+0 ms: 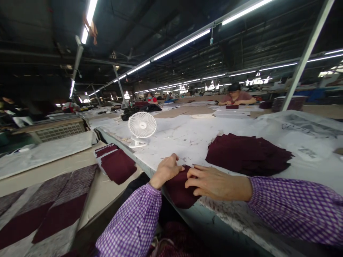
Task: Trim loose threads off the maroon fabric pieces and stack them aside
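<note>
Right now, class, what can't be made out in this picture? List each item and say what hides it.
In the head view:
Handled maroon fabric: its layers can't be counted; the left hand and right hand cover part of it.
White fan: the mark on its hub is too small to read.
Plastic bag: creases and blur break up its print.
Right sleeve: cut off by the right edge.

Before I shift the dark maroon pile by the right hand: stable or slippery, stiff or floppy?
Dark maroon pile will likely shear if pushed: its layers are fanned unevenly, with no visible tie. Tipping seems unlikely, since it lies low and broad. Single pieces probably flop; they look like thin fabric.
</note>
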### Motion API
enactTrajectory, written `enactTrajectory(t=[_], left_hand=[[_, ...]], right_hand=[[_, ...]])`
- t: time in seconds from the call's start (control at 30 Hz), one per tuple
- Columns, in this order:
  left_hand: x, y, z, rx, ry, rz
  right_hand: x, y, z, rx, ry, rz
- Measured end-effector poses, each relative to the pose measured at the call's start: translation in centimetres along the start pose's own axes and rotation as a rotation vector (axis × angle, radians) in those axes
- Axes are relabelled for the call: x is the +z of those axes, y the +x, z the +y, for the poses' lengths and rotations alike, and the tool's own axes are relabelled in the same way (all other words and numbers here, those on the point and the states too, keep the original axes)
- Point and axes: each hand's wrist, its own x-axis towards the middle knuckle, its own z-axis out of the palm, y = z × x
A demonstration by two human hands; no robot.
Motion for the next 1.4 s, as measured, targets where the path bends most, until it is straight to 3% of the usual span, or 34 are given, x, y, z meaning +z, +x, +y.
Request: enactTrajectory(t=[0.13, 0.33, 0.5, 0.6, 0.77, 0.87, 1.0, 1.23, 1.4], left_hand=[[0.0, -0.2, -0.2, -0.053, 0.005, -0.052], [-0.7, -0.4, -1.1, 0.041, -0.242, -0.062], [0.3, 0.9, -1.1, 0.046, -0.361, -0.012], [1.6, 1.7, -1.0, 0.09, -0.284, 0.073], [3.3, 2.3, -2.2, 0.116, -0.066, 0.254], [3.6, 2.2, -2.7, 0.186, 0.002, 0.231], [3.4, 1.6, -2.2, 0.238, 0.045, 0.201], [3.5, 0.8, -1.9, 0.399, 0.074, 0.209], [3.5, 1.0, -1.9, 0.428, 0.144, 0.195]], right_hand=[[0.2, 0.0, 0.1, -0.01, -0.012, 0.002], [0.0, 0.0, 0.0, 0.005, -0.023, -0.014], [-0.4, 0.2, -0.3, 0.015, -0.003, -0.025], [-0.5, 0.3, 0.8, 0.008, 0.071, -0.019], [0.5, -0.2, 4.7, 0.33, 0.053, 0.083], [1.9, -0.6, 6.1, 0.351, -0.008, 0.08], [3.1, -0.8, 6.2, 0.317, -0.029, 0.1], [3.4, -0.7, 6.1, 0.316, -0.041, 0.113], [3.5, -0.6, 6.1, 0.313, -0.057, 0.115]])
